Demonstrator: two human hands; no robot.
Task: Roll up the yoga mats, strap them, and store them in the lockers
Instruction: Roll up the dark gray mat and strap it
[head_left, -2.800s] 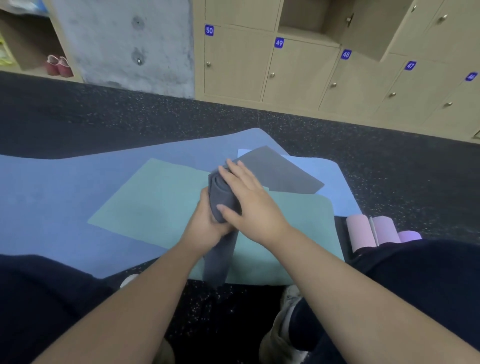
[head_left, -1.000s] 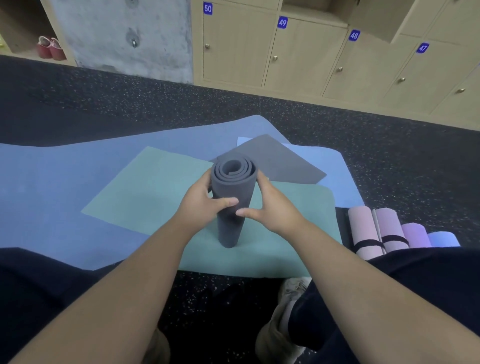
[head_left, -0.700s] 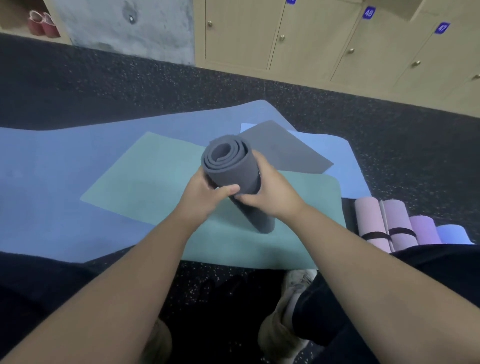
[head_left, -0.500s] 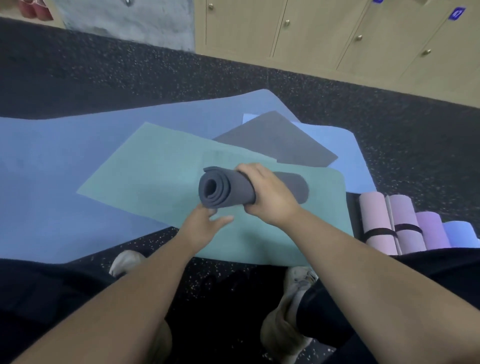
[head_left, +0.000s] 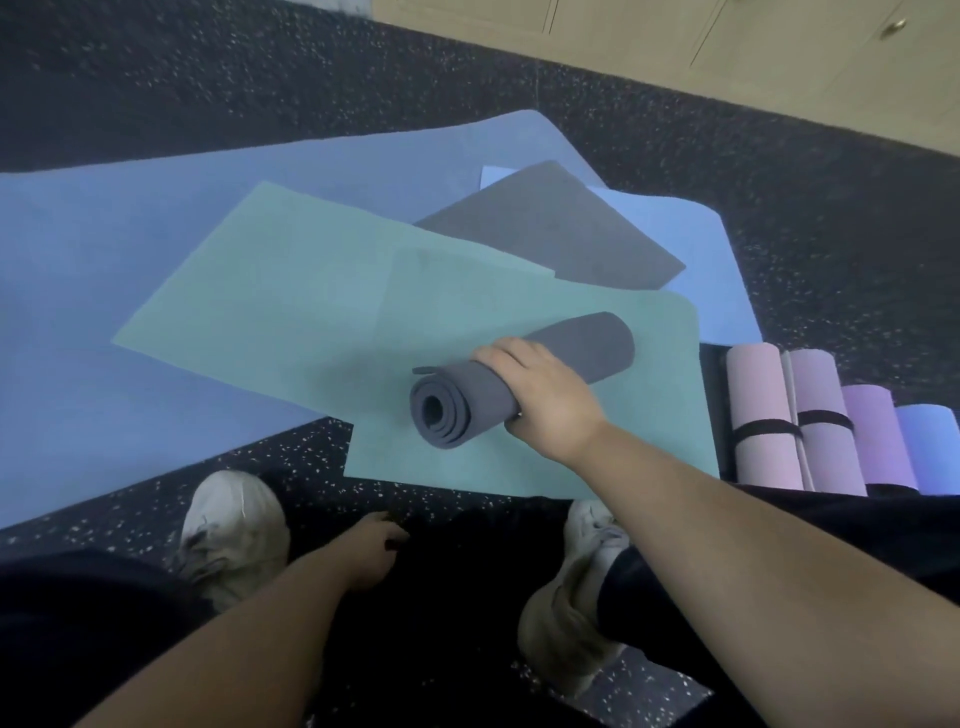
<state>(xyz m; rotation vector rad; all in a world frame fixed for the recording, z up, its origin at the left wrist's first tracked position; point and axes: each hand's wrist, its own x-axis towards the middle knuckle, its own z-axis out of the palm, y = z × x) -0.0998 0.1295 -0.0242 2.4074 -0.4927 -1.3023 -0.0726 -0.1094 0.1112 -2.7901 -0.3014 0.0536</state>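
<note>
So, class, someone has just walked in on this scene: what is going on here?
A person crouches over several yoga mats spread flat on the floor. The right hand grips a rolled grey mat, which lies over a flat green mat and has no strap on it yet. The left hand is down near the dark trousers, its fingers hard to read. To the right, rolled pink and purple mats lie side by side, two with black straps.
</note>
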